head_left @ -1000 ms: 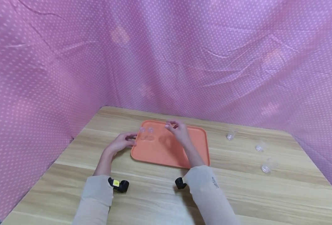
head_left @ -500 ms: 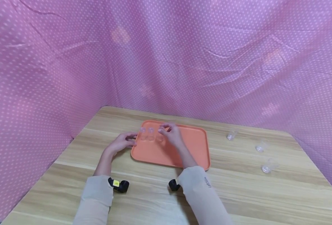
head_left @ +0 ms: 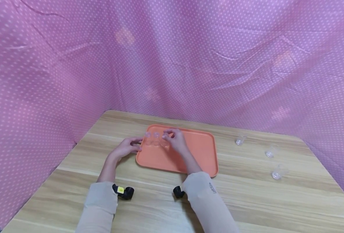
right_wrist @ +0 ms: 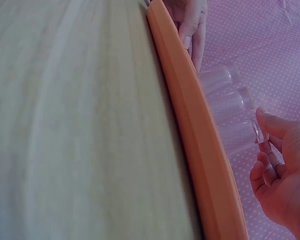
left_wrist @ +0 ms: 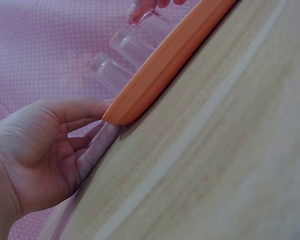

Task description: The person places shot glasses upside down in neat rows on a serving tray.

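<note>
Lightly, the right hand [head_left: 176, 140] pinched the third cup [right_wrist: 237, 136] near its rim between thumb and fingers, its grip narrow. That cup was upright over the far left part of the orange tray [head_left: 201, 147], at the right end of a row with the first cup [left_wrist: 110, 75] and second cup [left_wrist: 132, 47]; whether its base touched down was hidden. All three were clear, smooth, straight-sided cylinders. The tray was a rounded rectangle with a raised rim. At its left edge the left hand [head_left: 125, 148] kept a wide grip, digits apart and touching the rim. Right of the tray, the far cup [head_left: 240, 140], middle cup [head_left: 271, 151] and near cup [head_left: 278, 172], also clear, were on the worktop [head_left: 148, 207], pale with streaky wood grain. Behind hung wrinkled, dotted pink cloth [head_left: 189, 64].
</note>
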